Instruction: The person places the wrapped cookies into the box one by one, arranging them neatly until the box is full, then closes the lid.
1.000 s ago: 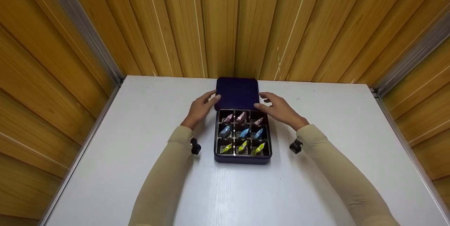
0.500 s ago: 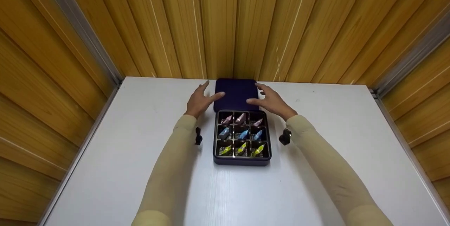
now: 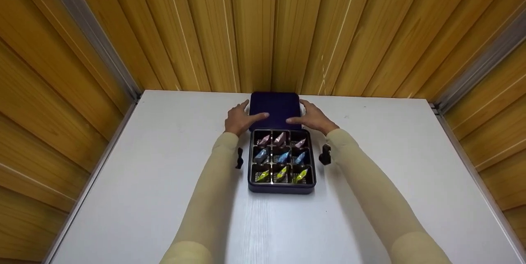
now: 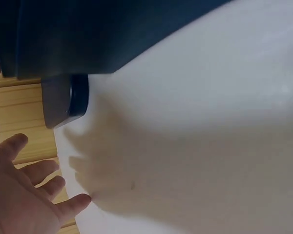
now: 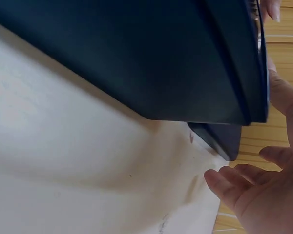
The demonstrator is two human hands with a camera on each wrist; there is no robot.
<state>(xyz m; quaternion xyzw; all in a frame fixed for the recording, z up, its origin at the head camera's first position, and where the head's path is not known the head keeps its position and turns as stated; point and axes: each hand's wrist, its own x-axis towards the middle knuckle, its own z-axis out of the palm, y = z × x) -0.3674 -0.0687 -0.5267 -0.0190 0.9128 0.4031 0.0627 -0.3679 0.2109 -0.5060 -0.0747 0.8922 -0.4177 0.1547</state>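
Observation:
A dark blue box (image 3: pixel 282 189) with a divided tray stands mid-table, holding small wrapped pieces: pink (image 3: pixel 280 139) in the far row, blue (image 3: pixel 283 157) in the middle, yellow (image 3: pixel 281 174) in the near one. Behind it lies a flat dark blue lid (image 3: pixel 275 106). At the lid's left side is my left hand (image 3: pixel 240 121), thumb over its top. My right hand (image 3: pixel 313 118) mirrors it on the right. In the wrist views, the left fingers (image 4: pixel 41 171) and right fingers (image 5: pixel 249 174) are spread and relaxed, apart from the lid's corners (image 4: pixel 63 101) (image 5: pixel 223 139).
A white table (image 3: pixel 144 173) carries the box and lid. Wood-patterned panels (image 3: pixel 263 30) rise right behind the lid and on both sides, with metal strips (image 3: pixel 98 38) at the corners. Black wrist devices (image 3: pixel 325 155) hang beside the box.
Both hands have moved inward toward the lid, their thumbs reaching further over its top. The lid and the box with its wrapped pieces look the same.

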